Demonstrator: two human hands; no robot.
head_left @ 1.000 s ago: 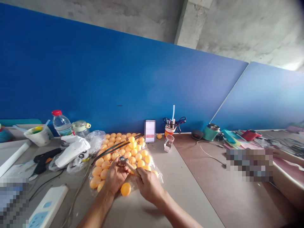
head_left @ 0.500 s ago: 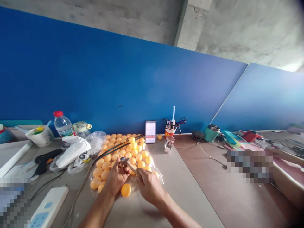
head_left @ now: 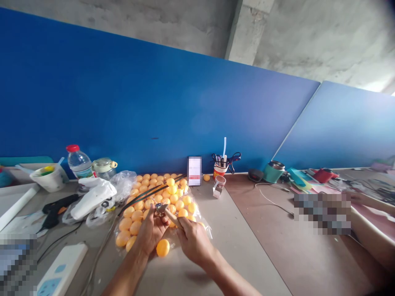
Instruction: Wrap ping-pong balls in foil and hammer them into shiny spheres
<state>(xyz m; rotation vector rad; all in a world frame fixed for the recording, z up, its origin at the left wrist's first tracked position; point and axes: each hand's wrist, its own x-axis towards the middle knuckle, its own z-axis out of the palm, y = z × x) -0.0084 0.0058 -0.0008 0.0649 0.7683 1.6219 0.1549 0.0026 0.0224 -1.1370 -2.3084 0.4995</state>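
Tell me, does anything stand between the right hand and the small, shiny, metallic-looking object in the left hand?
Only the tan-handled tool with a grey metallic head, held in the right hand: it bridges the gap towards the small shiny object in the left hand. Nothing else visible stands between them.

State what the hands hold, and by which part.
Right hand: a tool, by its pale handle. Left hand: a small shiny object, gripped part unclear.

In my left hand [head_left: 154,225] I hold a small shiny object [head_left: 158,206], dark and partly hidden. My right hand [head_left: 193,238] grips a slanting tool [head_left: 173,218] by its pale handle, its greyish head overlapping the object.
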